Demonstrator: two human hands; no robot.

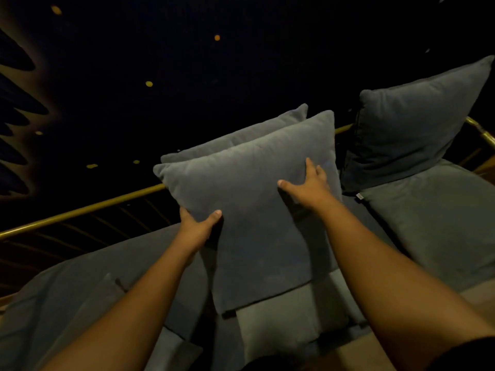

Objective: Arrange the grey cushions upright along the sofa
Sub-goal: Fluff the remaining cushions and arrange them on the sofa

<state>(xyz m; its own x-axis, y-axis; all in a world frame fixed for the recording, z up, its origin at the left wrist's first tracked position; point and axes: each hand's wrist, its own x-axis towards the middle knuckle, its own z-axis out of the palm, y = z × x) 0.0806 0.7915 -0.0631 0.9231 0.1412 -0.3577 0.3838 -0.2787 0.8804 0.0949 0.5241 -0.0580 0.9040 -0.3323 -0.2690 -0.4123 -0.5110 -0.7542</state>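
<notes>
A large grey cushion [249, 194] stands upright in the middle of the sofa [439, 226]. My left hand [199, 223] grips its left edge, thumb on the front face. My right hand [308, 184] lies flat against its front near the right side, fingers spread. Directly behind it stands a second grey cushion [241, 135], only its top strip showing. A third grey cushion [412, 132] leans upright at the right. Another grey cushion [80, 298] lies flat at the lower left, partly under my left forearm.
A brass rail [80, 210] with thin bars runs along the back of the sofa and continues at the right [482, 132]. Beyond it the room is dark with small orange lights. A lighter cushion [289, 317] lies at the sofa's front edge.
</notes>
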